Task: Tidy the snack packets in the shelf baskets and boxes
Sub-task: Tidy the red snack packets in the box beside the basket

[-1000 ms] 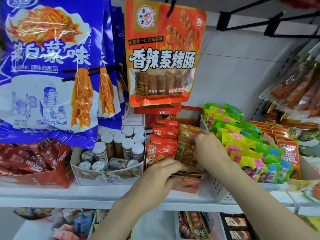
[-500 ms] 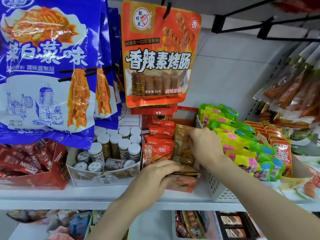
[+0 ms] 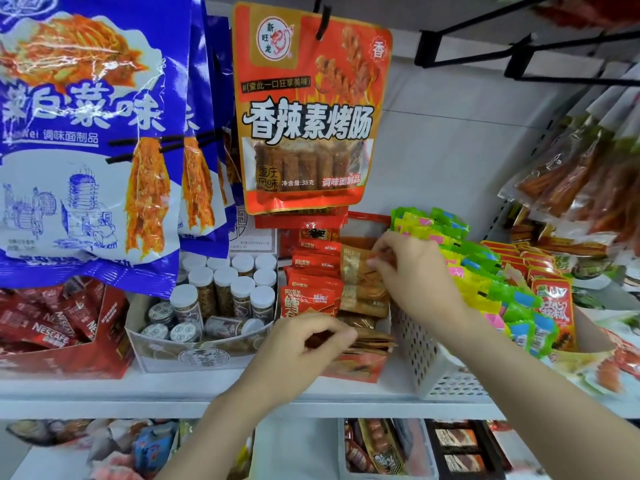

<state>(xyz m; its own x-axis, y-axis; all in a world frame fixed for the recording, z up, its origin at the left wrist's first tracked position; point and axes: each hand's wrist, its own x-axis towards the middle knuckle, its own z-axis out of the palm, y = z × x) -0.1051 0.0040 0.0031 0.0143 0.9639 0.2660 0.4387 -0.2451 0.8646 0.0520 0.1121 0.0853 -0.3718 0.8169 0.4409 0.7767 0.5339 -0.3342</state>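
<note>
The left hand (image 3: 298,348) curls its fingers around the near end of a flat stack of brown snack packets (image 3: 372,341) at the front of a red display box (image 3: 353,370). The right hand (image 3: 415,271) reaches further back in the same box, its thumb and fingertips pinching the top edge of an upright brown packet (image 3: 360,268) (the one standing just right of the red fish-snack packets (image 3: 310,297)). A white perforated basket (image 3: 426,355) sits just right of the box, filled with green, yellow and pink packets (image 3: 485,268). Left of the box, a cardboard tray (image 3: 194,356) holds white-capped jars (image 3: 225,282). An orange sausage-snack bag (image 3: 311,112) hangs above.
</note>
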